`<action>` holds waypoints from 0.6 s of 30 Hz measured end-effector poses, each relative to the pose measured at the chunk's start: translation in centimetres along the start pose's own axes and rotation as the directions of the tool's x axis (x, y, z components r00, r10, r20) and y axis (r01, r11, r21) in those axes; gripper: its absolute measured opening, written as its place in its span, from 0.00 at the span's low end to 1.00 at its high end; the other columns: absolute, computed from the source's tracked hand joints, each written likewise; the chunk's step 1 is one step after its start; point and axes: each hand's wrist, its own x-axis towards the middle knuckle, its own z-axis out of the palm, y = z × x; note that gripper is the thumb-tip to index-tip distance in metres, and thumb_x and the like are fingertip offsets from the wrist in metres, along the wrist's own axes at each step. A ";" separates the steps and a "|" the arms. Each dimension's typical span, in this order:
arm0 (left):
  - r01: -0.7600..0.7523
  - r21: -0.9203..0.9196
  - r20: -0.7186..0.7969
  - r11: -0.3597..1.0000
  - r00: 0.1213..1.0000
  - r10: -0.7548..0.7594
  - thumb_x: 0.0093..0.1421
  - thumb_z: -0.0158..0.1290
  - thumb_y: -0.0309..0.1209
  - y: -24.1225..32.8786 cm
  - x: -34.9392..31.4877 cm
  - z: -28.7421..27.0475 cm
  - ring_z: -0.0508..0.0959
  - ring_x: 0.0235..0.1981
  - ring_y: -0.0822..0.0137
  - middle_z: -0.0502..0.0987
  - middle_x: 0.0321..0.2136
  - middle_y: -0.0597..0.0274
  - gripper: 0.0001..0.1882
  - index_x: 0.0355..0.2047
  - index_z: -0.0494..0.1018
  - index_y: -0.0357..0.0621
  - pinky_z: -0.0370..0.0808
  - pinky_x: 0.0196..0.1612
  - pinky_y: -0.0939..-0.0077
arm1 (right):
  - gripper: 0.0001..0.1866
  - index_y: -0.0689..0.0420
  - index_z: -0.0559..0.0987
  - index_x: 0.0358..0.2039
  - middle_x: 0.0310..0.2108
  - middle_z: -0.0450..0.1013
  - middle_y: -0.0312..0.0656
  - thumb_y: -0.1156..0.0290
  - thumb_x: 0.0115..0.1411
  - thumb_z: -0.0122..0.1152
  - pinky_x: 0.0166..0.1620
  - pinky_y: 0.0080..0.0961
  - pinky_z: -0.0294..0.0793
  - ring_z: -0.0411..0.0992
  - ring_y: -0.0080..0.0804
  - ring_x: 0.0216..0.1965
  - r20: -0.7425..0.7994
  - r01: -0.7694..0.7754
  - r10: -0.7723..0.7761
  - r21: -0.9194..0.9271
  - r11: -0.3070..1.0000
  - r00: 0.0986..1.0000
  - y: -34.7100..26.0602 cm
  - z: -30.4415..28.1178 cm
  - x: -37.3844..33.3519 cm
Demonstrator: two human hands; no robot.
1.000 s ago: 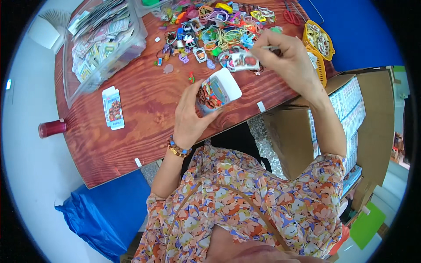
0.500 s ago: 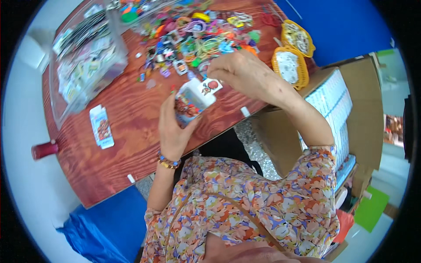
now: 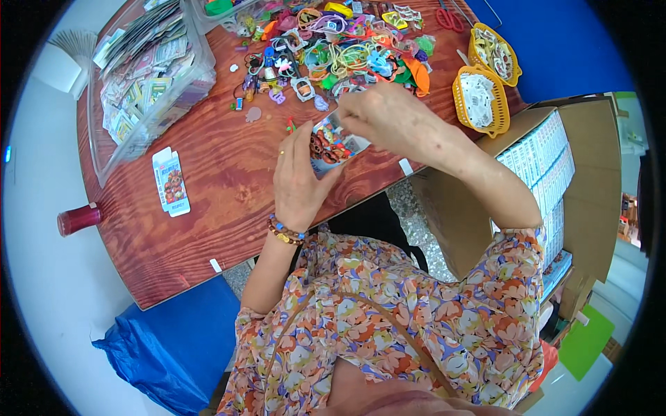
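My left hand point(image 3: 300, 170) grips a small printed carton point(image 3: 325, 151) with brown cartoon figures on it, tilted above the table. The carton's open end points up and to the right. At that end, the fingers of my right hand point(image 3: 388, 114) are pinched together, touching the box; anything between their tips is hidden. Off to the left, a similar carton point(image 3: 171, 184) lies flattened on the table with its flaps out. Beyond my hands spreads a heap of colourful small toys and trinkets point(image 3: 326, 59).
At the far left stands a clear plastic bin point(image 3: 184, 104) full of cards. Two yellow baskets, a near one point(image 3: 501, 125) and a far one point(image 3: 515, 68), hold small white pieces. Red-handled scissors point(image 3: 449, 19) lie behind. A cardboard box point(image 3: 444, 215) with stacked white-blue boxes stands right; a red jar point(image 3: 78, 219) sits left.
The small white card with a red cartoon print, at the carton's opening before, is out of sight now. My right fingers have come down to the opening. The view has shifted slightly.
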 end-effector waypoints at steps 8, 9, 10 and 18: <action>-0.006 -0.064 -0.041 0.998 0.999 0.003 0.44 0.71 0.29 -0.1 -0.3 0.1 0.72 0.53 0.45 0.71 0.52 0.43 0.44 0.61 0.63 0.36 0.72 0.55 0.57 | 0.12 0.61 0.78 0.47 0.21 0.74 0.45 0.74 0.65 0.52 0.24 0.28 0.74 0.73 0.29 0.18 0.143 -0.198 0.152 0.403 0.894 0.978 -0.4 -1.6 -0.4; 0.059 -0.063 -0.030 0.996 0.998 -0.061 0.45 0.71 0.29 -0.3 -0.5 -0.5 0.73 0.53 0.46 0.72 0.52 0.44 0.43 0.61 0.63 0.36 0.71 0.55 0.58 | 0.14 0.60 0.78 0.49 0.23 0.76 0.42 0.74 0.65 0.53 0.24 0.25 0.73 0.72 0.25 0.18 0.065 -0.172 0.159 0.392 0.904 0.985 0.3 -1.6 -0.2; 0.124 -0.061 -0.021 0.990 0.992 -0.126 0.45 0.71 0.30 -0.5 -0.6 -1.0 0.73 0.53 0.47 0.72 0.52 0.44 0.42 0.60 0.64 0.35 0.71 0.55 0.59 | 0.14 0.61 0.78 0.49 0.23 0.76 0.40 0.73 0.64 0.54 0.25 0.24 0.73 0.72 0.21 0.19 0.098 -0.283 0.266 0.370 0.885 0.959 1.4 -2.7 0.2; 0.182 -0.182 -0.046 0.966 0.980 -0.193 0.48 0.70 0.28 -1.4 -2.6 -3.1 0.75 0.52 0.52 0.72 0.51 0.48 0.40 0.60 0.65 0.34 0.72 0.54 0.62 | 0.19 0.56 0.79 0.50 0.39 0.81 0.47 0.61 0.62 0.58 0.46 0.34 0.76 0.79 0.39 0.40 -0.585 -0.722 0.520 -0.172 0.670 0.622 26.4 -11.2 -9.8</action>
